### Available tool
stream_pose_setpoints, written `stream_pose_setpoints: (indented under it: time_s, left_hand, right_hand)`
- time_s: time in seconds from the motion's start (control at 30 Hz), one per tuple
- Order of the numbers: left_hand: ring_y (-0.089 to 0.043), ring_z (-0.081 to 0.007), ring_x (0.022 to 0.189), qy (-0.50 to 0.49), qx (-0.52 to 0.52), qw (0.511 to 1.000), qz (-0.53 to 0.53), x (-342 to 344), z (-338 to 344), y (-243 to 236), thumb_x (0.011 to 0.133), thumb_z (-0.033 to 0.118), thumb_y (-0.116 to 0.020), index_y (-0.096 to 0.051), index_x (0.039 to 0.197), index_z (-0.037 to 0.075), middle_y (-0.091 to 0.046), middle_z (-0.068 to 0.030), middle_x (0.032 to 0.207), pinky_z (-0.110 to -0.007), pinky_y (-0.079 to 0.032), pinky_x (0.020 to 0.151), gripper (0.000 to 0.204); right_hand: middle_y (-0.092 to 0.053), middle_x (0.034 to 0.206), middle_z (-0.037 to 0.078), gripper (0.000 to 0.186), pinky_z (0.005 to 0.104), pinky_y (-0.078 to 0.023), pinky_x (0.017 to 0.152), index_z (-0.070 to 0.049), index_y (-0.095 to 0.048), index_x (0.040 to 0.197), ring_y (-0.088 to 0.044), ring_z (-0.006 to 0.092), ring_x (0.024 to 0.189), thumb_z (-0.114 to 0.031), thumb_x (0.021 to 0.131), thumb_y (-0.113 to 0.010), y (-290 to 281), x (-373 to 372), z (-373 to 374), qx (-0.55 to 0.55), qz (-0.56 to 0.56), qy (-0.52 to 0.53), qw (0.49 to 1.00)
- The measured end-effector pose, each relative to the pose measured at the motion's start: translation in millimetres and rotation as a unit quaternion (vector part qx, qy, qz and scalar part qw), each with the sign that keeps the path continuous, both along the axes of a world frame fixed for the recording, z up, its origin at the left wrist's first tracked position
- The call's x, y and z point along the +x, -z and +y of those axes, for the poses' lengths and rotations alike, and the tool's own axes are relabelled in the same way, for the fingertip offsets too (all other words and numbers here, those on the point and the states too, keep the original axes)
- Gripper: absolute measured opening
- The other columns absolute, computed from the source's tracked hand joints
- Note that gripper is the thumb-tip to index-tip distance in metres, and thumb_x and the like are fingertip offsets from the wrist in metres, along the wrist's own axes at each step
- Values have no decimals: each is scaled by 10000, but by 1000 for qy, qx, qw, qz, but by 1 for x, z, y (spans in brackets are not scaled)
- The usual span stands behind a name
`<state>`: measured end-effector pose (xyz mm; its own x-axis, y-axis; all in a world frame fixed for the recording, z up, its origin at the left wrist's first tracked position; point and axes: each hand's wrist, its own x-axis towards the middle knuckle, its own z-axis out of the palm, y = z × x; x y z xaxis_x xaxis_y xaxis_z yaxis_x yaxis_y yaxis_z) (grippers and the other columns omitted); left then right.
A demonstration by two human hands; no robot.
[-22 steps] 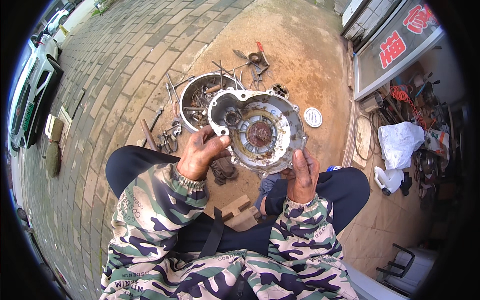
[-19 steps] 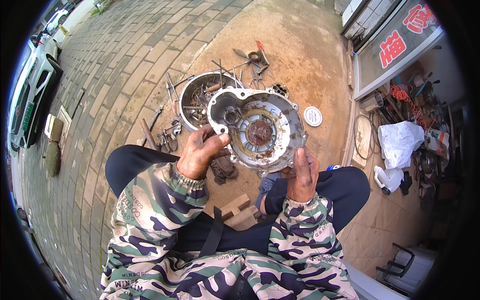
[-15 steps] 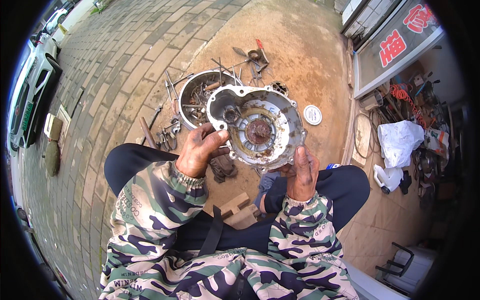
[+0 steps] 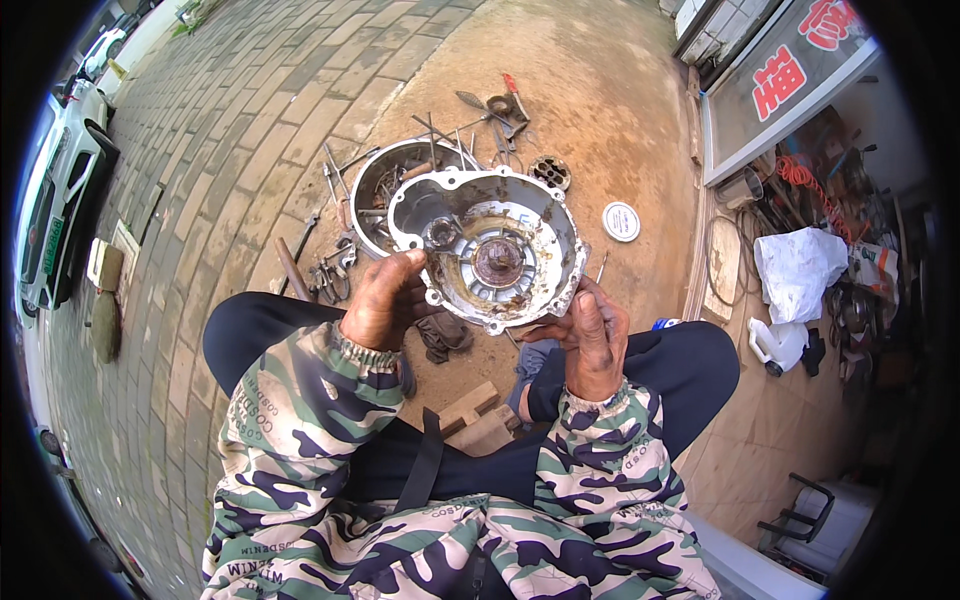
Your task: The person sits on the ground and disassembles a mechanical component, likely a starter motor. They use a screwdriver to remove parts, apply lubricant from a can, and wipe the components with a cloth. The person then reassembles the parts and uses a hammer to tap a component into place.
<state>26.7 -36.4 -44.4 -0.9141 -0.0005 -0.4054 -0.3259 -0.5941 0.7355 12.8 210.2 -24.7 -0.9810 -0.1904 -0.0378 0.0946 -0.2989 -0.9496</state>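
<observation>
Between my two hands I hold up a greasy metal gearbox housing [image 4: 545, 215], its hollow side toward me. Inside it a rusty brown hub [image 4: 499, 262] sits at the centre of a ribbed ring, with a smaller round bore beside it. My left hand [image 4: 384, 300] is closed on the lower left rim, thumb on the edge. My right hand [image 4: 594, 335] grips the lower right rim, its thumb up and fingers partly hidden beneath. Behind the housing, partly covered by it, a round metal pan [image 4: 372, 190] of tools and parts rests on the ground.
Loose wrenches and a hammer handle [image 4: 293, 268] lie left of the pan. Red-handled pliers [image 4: 515, 95] and a round part with holes [image 4: 550, 172] lie beyond. A white lid [image 4: 621, 222] is on the right. Wooden blocks [image 4: 478, 420] and a dark rag [image 4: 443, 337] lie between my legs.
The housing has shifted slightly left and tilted a little in my hands. Both hands have moved left with it and still hold its rim.
</observation>
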Motion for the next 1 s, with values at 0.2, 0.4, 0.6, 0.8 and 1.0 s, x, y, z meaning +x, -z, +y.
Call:
stream_pose_setpoints:
  time_s: [0.2,0.4,0.6,0.8,1.0]
  left_hand:
    - [-672,-193,945,-3,-16,999,-30,-1,0,-3,899,405,-625,-642,1180,131,-702,-14,1074,-428,-551,846,393]
    - [-533,-91,676,-14,-32,998,-42,-3,8,-16,916,412,-625,-587,1001,153,-474,67,720,-346,-523,748,275]
    - [-553,-117,762,-18,-66,996,-57,-3,12,-27,902,436,-641,-588,1027,123,-527,28,814,-339,-504,773,342]
    - [-565,-153,809,5,-68,997,-42,-5,10,-28,876,470,-672,-576,1028,78,-547,-17,867,-328,-497,787,431]
    - [-602,-142,802,55,-177,983,10,-8,10,-31,888,478,-664,-594,1097,15,-606,-45,935,-295,-514,791,513]
  right_hand:
    - [-697,1014,213,676,357,-617,669,146,-446,1314,-729,283,822,-436,988,-557,-1,0,0,-12,0,-4,1000]
    - [-696,1012,219,677,355,-617,667,145,-448,1312,-729,281,823,-438,986,-560,1,-1,1,-5,-4,-12,1000]
    - [-698,1019,215,681,359,-616,663,139,-459,1312,-729,280,824,-449,984,-559,0,-1,0,-4,-13,-5,1000]
    - [-693,1023,207,708,350,-613,658,122,-492,1300,-723,267,824,-494,961,-577,3,0,0,-4,-31,-7,999]
    - [-712,992,193,498,400,-625,643,86,-577,1179,-731,281,829,-365,970,-570,7,-1,-3,-35,-98,19,994]
